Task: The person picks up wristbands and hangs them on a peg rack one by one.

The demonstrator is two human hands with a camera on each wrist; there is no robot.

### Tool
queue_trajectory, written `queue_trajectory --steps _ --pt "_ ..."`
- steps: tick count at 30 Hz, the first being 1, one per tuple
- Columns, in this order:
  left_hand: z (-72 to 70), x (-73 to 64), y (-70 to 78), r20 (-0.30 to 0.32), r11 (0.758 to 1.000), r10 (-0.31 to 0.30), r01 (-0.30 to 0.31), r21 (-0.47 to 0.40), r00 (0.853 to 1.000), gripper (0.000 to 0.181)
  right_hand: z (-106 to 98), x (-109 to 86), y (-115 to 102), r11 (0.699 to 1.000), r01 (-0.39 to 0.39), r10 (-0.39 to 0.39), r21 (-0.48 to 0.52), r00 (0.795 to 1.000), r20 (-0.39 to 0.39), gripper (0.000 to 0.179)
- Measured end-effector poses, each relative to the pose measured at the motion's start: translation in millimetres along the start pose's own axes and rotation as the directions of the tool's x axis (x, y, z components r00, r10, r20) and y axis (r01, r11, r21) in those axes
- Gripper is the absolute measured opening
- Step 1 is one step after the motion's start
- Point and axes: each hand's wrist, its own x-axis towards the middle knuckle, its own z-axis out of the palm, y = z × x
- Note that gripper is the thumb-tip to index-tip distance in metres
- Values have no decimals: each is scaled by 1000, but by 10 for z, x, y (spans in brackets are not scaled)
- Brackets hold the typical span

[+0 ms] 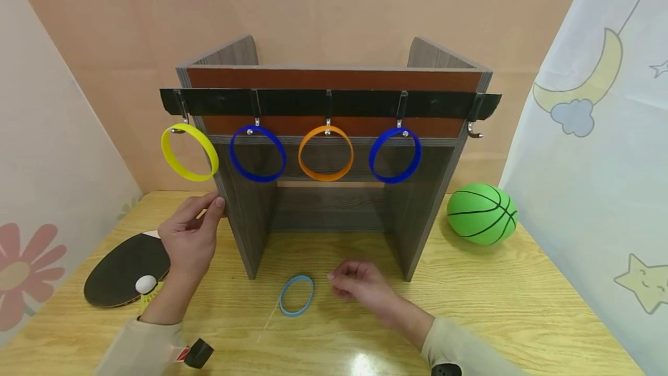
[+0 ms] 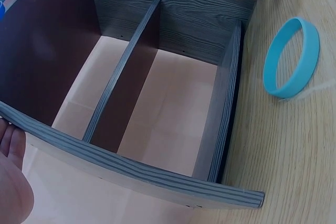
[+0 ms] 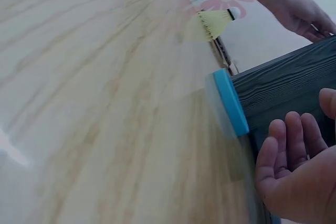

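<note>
My left hand (image 1: 190, 237) is at the front edge of the left side panel of a grey wood-grain shelf stand (image 1: 237, 213), gripping it with thumb and fingers. In the left wrist view its fingers (image 2: 13, 142) lie against the panel's outer face. A light blue silicone wristband (image 1: 296, 295) is on the tabletop in front of the stand. Just right of the band, my right hand (image 1: 362, 286) hovers with loosely bent fingers and holds nothing. In the right wrist view the palm faces up, close to the band (image 3: 231, 102).
A black hook rail (image 1: 292, 103) crosses the stand; from it hang yellow (image 1: 190, 152), orange (image 1: 326, 154) and two blue wristbands (image 1: 258, 154). Its rightmost hook (image 1: 474, 131) is bare. A green ball (image 1: 482, 214) sits right; a black paddle (image 1: 125, 271) and shuttlecock (image 1: 147, 286) lie left.
</note>
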Motion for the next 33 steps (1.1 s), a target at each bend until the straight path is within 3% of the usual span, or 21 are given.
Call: queue_trajectory --steps 5,17,24,33 --pt "1 -4 -5 -2 1000 -5 5 -3 1000 18 31 32 87 999 -5 5 -45 1000 9 20" --pt "7 -18 -16 -11 1000 23 -24 -19 1000 18 168 137 265 999 23 -21 -36 999 43 19" --pt "3 -5 -12 6 1000 22 -22 -10 1000 17 196 200 204 995 -39 40 -95 999 10 23" --pt "8 13 -15 1 1000 30 -30 -2 1000 16 261 307 103 951 -61 68 -302 998 13 39"
